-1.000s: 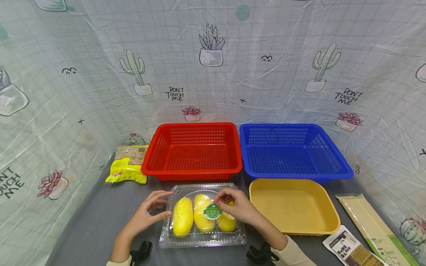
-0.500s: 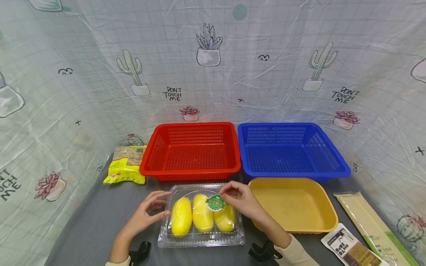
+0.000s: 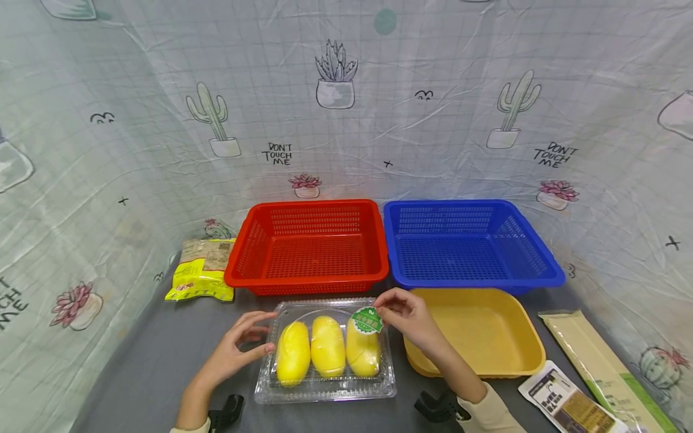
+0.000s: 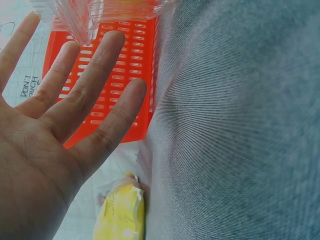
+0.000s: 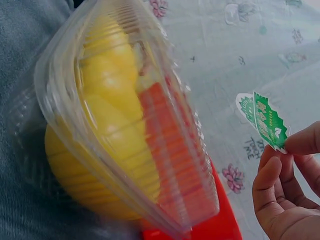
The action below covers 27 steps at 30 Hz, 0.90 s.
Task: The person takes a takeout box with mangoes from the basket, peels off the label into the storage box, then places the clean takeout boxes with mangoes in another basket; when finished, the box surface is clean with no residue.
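Three yellow mangoes lie side by side in a clear plastic clamshell box, its lid down. Between thumb and index finger, my right hand pinches a round green-and-white sticker by its edge, above the box's right side. In the right wrist view the sticker is folded at one side and clear of the lid. My left hand is spread at the box's left side, fingertips right at its edge. Its fingers are extended and grip nothing in the left wrist view.
Behind the box stand a red basket and a blue basket. A shallow yellow tray is right of my right hand. A yellow bag lies at left; a white-and-brown pouch and a long pale packet lie at right.
My right hand has moved right and slightly away, carrying the sticker from over the middle mango to over the right one. The left hand stays at the box's left edge.
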### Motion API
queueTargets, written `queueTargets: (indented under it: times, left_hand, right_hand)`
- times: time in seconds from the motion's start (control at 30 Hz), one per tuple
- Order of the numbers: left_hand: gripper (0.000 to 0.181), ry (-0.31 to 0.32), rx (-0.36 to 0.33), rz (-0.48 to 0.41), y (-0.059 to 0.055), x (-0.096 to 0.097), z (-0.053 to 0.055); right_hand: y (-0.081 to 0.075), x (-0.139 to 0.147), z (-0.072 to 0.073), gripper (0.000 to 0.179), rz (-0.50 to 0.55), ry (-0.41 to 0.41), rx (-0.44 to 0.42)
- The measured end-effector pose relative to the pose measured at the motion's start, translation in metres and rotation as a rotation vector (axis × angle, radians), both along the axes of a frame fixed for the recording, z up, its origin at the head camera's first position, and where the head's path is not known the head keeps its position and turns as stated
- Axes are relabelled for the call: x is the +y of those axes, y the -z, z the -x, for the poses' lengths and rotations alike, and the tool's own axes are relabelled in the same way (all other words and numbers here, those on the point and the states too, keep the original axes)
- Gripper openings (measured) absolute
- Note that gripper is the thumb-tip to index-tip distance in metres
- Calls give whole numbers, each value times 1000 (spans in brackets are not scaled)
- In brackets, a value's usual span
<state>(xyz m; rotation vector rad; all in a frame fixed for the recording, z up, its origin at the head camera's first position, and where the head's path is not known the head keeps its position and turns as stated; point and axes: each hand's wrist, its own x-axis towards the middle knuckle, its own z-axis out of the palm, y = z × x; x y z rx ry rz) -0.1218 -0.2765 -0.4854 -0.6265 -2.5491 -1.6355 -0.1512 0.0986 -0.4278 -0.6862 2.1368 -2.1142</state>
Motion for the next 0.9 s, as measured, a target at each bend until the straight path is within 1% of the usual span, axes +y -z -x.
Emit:
queueTargets:
  times: [0.17,0.43,0.63,0.9]
  left_hand:
    - [54,-8,-6,6,1,0,-1]
    - [54,-6,-10,9,1,0,0]
    - [54,-5,-17,5,1,0,0]
    - [53,-13,-18,13,1,-1,0]
  right_hand:
    - [2,8,1,15,9,33,1]
    - [8,29,1,14,-8,118,9]
    - [10,46,0,16,8,167,-22]
    - [17,67,-4,16,-30,237,-38]
